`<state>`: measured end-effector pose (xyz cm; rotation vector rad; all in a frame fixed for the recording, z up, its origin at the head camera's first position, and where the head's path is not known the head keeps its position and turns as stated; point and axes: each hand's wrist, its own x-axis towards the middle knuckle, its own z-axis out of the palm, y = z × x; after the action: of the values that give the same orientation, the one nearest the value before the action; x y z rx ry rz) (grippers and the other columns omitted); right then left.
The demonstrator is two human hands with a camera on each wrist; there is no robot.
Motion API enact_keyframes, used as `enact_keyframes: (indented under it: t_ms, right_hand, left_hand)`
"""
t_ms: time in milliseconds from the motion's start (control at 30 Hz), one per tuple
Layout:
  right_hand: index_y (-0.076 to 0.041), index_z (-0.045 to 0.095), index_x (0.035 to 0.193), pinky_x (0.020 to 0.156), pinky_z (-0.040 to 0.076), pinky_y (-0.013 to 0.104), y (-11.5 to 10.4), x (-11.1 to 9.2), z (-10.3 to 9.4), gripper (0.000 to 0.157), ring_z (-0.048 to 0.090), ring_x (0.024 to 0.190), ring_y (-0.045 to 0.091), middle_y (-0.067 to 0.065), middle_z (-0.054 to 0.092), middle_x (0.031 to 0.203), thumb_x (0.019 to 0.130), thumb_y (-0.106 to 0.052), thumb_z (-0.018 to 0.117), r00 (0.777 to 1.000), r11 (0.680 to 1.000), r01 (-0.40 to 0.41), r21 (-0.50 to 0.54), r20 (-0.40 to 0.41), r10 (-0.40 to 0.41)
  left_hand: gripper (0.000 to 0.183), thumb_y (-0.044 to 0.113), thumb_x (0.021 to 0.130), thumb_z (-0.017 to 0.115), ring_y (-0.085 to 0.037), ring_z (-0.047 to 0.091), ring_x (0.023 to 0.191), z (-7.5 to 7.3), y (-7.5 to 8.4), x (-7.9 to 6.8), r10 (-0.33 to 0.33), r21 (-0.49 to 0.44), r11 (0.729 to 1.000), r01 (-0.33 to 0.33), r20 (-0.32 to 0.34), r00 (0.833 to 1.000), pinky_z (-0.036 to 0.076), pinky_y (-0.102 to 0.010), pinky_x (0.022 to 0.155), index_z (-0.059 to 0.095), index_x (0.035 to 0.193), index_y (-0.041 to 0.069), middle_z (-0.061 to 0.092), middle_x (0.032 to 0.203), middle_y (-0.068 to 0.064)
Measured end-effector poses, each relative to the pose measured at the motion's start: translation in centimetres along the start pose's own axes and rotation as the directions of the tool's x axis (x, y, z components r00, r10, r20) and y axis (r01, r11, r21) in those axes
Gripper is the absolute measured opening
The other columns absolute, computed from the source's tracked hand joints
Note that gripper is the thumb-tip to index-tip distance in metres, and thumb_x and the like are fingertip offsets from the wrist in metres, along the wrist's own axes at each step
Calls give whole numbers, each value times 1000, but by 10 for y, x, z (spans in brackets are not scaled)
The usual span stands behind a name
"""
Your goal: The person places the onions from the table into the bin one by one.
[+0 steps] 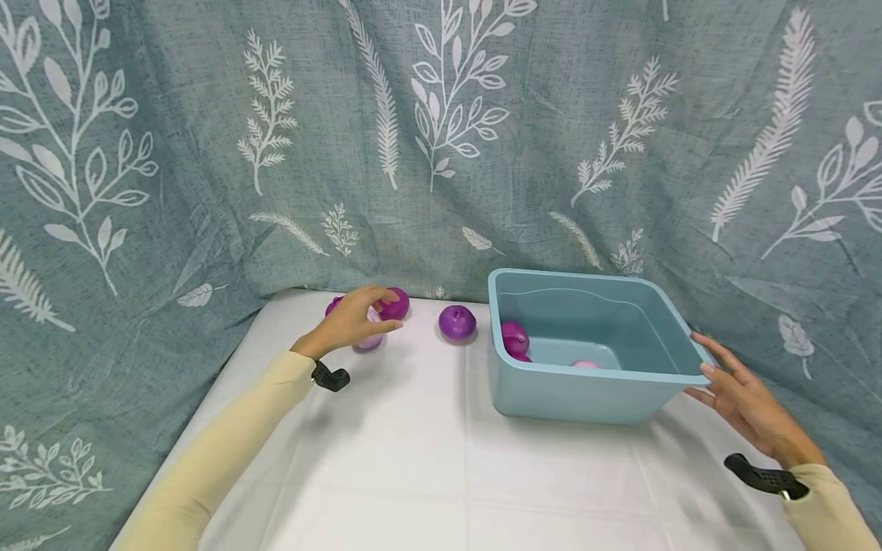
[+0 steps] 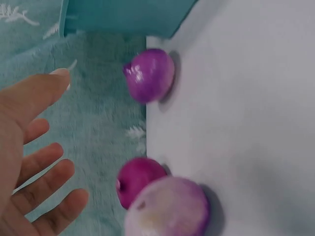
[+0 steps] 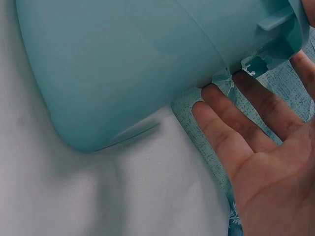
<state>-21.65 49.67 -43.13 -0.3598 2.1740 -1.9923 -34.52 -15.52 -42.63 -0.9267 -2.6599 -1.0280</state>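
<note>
My left hand (image 1: 354,321) hovers over a cluster of red onions at the table's back left, thumb and fingers apart and loosely bent. Around it lie a magenta onion (image 1: 395,304), a paler onion (image 1: 370,337) and another, mostly hidden by the hand, at its left. The left wrist view shows nothing between the fingers. A purple onion (image 1: 457,323) sits alone between that hand and the blue plastic bin (image 1: 572,394). At the bin's right end my right hand (image 1: 751,405) holds the rim, thumb above and fingers beneath. Several onions (image 1: 514,337) lie inside the bin, partly behind its front wall.
A white cloth (image 1: 413,459) covers the table. Directly behind it hangs a blue-green curtain (image 1: 386,153) with white leaf prints, close to the onions and the bin's back wall. Both wrists wear black straps.
</note>
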Motion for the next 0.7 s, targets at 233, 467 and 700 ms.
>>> enact_keyframes:
  t_ms: [233,467,700]
  right_hand:
    - [-28,6,167,97,53,25,0,0,0,63,56,126,0,4,8,165,113,-11,34,1000,1000,0,1,5,0]
    - [-28,6,167,97,53,25,0,0,0,62,56,125,-1,7,1,167,114,-12,33,1000,1000,0,-7,6,0]
    - [-28,6,167,97,53,25,0,0,1,62,56,126,-2,5,1,167,114,-12,33,1000,1000,2,-3,9,-2]
  left_hand:
    - [51,28,88,84,-32,62,105,-3,-20,-14,-62,53,997,63,-26,998,52,-44,85,66,132,9,64,128,-8]
    - [55,25,89,84,-35,59,108,-7,-39,-25,-105,103,989,108,-28,994,49,-49,88,64,135,3,61,129,-19]
    - [61,26,84,88,-38,53,123,-7,-50,-37,-147,158,976,149,-24,989,46,-57,100,63,135,3,56,134,-21]
